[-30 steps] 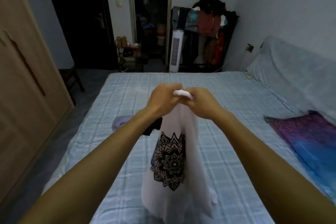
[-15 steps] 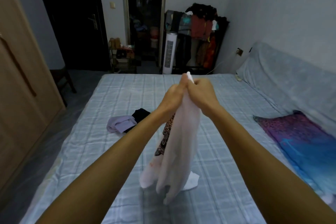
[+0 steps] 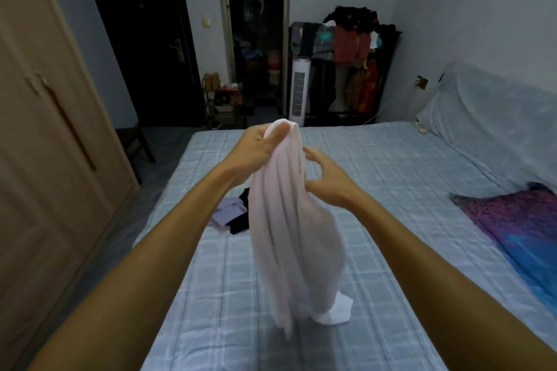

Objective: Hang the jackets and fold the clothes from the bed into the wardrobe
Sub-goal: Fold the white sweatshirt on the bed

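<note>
Okay: left hand (image 3: 262,147) is up at centre frame, fingers and thumb bunched round the top end of the white garment (image 3: 292,235), gripping it. The garment hangs straight down from that grip, so its long axis is vertical in the frame. It is gathered into a narrow twisted column, and the lowest bit rests crumpled on the bed (image 3: 391,178) at lower centre. No print or collar is readable from this side, so I can't tell which part of the garment is pinched. The right hand (image 3: 328,181) is just beside the cloth on its right, a little lower than the left. Its fingers are spread and loosely curved with the palm toward the fabric, and it is holding nothing. I can't tell whether the thumb actually touches the cloth. The key relation is that the garment lies directly left of the right hand and the free hanging edge is nearest to that hand, not the left. My guess is the right hand needs to go in leftward and catch an edge or shoulder partway down, so the two hands can pull apart and open the garment flat for folding. There is a risk of grabbing several layers at once, since the fabric is bunched. A lilac garment (image 3: 227,209) and a black garment (image 3: 241,224) lie touching each other on the bed, left of centre behind the hanging cloth, and are not folded yet. The wardrobe (image 3: 45,175) fills the left edge of the frame with its doors closed, well apart from both hands.
</note>
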### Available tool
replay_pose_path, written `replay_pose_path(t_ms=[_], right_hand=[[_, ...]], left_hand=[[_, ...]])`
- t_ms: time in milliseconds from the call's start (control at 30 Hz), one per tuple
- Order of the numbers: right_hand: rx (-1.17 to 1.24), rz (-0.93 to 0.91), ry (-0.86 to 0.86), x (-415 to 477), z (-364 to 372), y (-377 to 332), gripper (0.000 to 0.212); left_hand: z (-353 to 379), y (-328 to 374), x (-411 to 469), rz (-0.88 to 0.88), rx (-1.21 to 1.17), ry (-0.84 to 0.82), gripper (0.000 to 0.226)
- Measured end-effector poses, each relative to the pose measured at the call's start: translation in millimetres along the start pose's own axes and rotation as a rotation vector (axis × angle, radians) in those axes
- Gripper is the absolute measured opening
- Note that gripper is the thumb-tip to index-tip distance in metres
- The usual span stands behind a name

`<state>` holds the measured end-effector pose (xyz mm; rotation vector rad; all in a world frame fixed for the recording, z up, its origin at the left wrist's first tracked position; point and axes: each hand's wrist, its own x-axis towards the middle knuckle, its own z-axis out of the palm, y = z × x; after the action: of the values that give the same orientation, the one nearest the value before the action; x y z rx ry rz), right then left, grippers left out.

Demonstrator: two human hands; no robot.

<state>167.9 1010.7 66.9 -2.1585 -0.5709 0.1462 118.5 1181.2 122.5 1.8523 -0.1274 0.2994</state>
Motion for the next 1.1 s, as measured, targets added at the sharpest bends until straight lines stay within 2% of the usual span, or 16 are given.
replay_pose_path(t_ms=[33, 100, 133, 167, 233, 300, 367, 433, 533, 567, 700, 767, 867, 967, 1033, 1100], right_hand=[[0.025, -0.027, -0.122, 1.9, 5.9, 0.1, 0.075], [0.156, -0.034, -0.317, 3.1, 13.5, -5.8, 0.057], [0.266, -0.009, -0.360, 2.4, 14.8, -9.6, 0.047], [0.371, 0.030, -0.380, 1.4, 15.1, -12.5, 0.046], [0.389, 0.093, -0.396, 1.0, 20.3, -12.3, 0.067], [0.136, 0.091, -0.384, -3.0, 36.9, -14.8, 0.085], [-0.042, 0.031, -0.320, -7.3, 66.3, -12.7, 0.072], [-0.070, 0.015, -0.178, -12.7, 91.9, -9.5, 0.047], [-0.065, 0.090, 0.005, -19.0, 109.7, -1.4, 0.011], [-0.075, 0.113, 0.063, -19.7, 108.6, 3.0, 0.008], [-0.063, 0.126, 0.326, -20.5, 75.8, 18.9, 0.022], [-0.038, 0.050, 0.432, -24.2, 51.5, 16.7, 0.022], [-0.210, -0.188, 0.413, -33.6, 17.4, 0.9, 0.028], [-0.408, -0.285, 0.303, -38.2, -11.0, -8.5, 0.046], [-0.436, -0.268, 0.263, -37.1, -26.0, -10.1, 0.038], [-0.447, -0.270, 0.325, -37.2, -40.7, -11.0, 0.026]], left_hand=[[-3.2, 4.4, 0.5, 0.021, 0.031, 0.002, 0.027], [-10.0, 4.6, 2.2, 0.023, 0.086, 0.083, 0.032], [-14.0, 1.8, 3.5, 0.008, 0.107, 0.161, 0.035], [-18.2, -2.1, 4.3, 0.001, 0.119, 0.256, 0.038], [-23.5, -11.3, 3.4, 0.026, 0.156, 0.431, 0.047], [-21.8, -17.8, 1.1, 0.073, 0.206, 0.500, 0.052], [-16.7, -22.1, -0.8, 0.111, 0.254, 0.505, 0.053], [-13.3, -22.0, -2.6, 0.137, 0.278, 0.503, 0.055], [-19.4, -19.4, -7.9, 0.156, 0.274, 0.540, 0.055], [-25.1, -18.1, -10.0, 0.160, 0.269, 0.554, 0.056], [-59.5, -19.8, -19.4, 0.161, 0.355, 0.589, 0.049], [-74.1, -25.6, -28.0, 0.147, 0.452, 0.588, 0.043], [-90.3, -36.2, -39.3, 0.169, 0.587, 0.597, 0.044], [-104.9, -38.5, -48.1, 0.208, 0.682, 0.606, 0.051], [-110.1, -36.9, -52.6, 0.247, 0.769, 0.586, 0.055], [-110.9, -33.8, -56.9, 0.295, 0.834, 0.580, 0.054]])
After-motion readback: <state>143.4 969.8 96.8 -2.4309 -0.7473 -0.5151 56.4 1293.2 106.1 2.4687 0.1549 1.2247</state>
